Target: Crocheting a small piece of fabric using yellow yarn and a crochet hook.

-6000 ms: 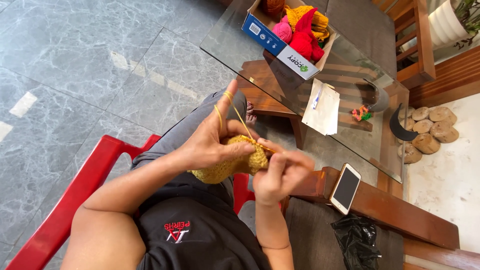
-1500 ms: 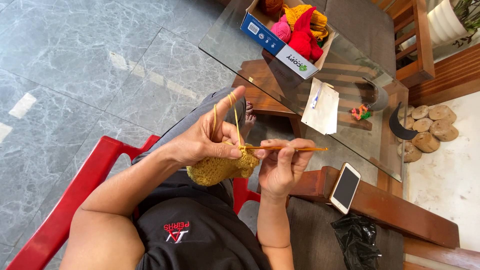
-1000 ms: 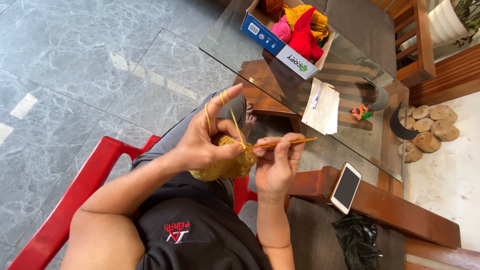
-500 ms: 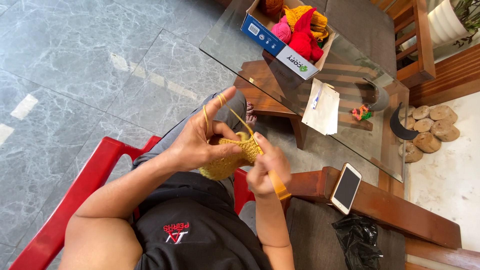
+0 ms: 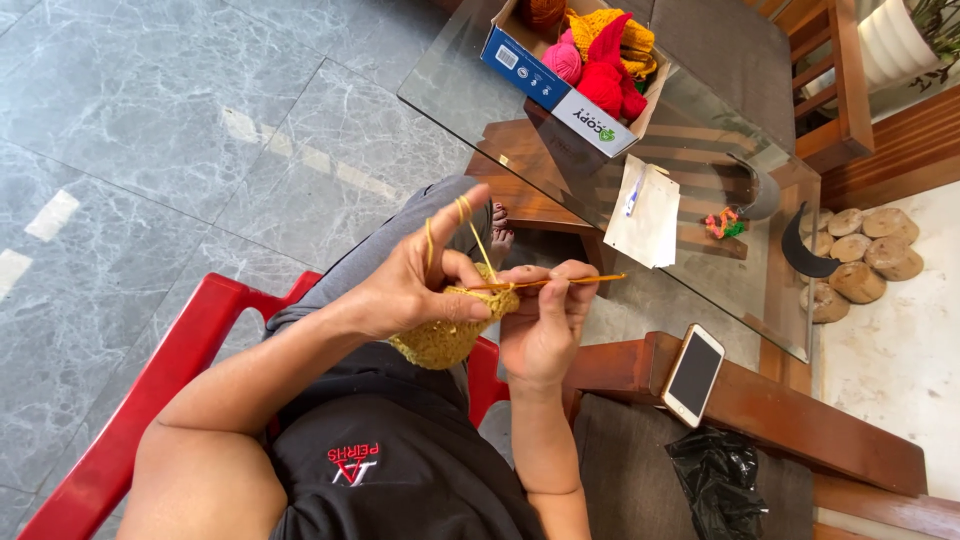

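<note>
Now the crochet hook (image 5: 560,283) lies level again, its tip pulled back out to the edge of the mustard-yellow crocheted piece (image 5: 447,335), where half a second ago it was buried in the work under the right hand (image 5: 545,322); judging by that, one stitch looks just drawn through. The right hand pinches the hook between thumb and fingers. The left hand (image 5: 415,285) grips the piece over the lap, with yellow yarn (image 5: 462,215) looped round its raised forefinger (taut, from the look of it). On the glass table (image 5: 470,90) beyond, an open cardboard box (image 5: 545,85) holds balls of pink, red and yellow yarn.
</note>
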